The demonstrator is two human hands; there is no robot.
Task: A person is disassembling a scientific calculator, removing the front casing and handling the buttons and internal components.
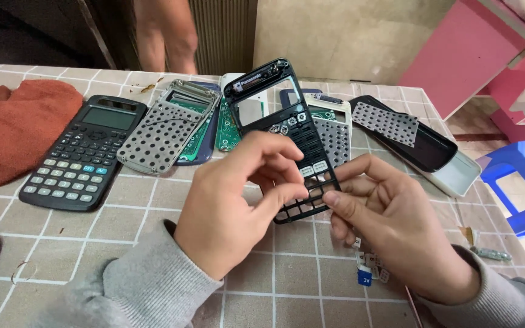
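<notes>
**both hands on a black calculator shell**

the left hand (232, 206) and right hand (384, 212) hold a black front shell (281, 121) tilted above the tiled table (123, 243), each pinching its lower key grid between thumb and fingers (a few keys sit in the grid). loose keys (369, 267) lie under the right hand. behind lie an intact calculator (83, 152), opened calculator parts (171, 124), and an orange cloth (16, 127).

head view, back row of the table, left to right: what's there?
Red cloth → whole black calculator → grey keypad shell → black front frame held up in both hands → grey dotted mat on black-and-white case
</notes>
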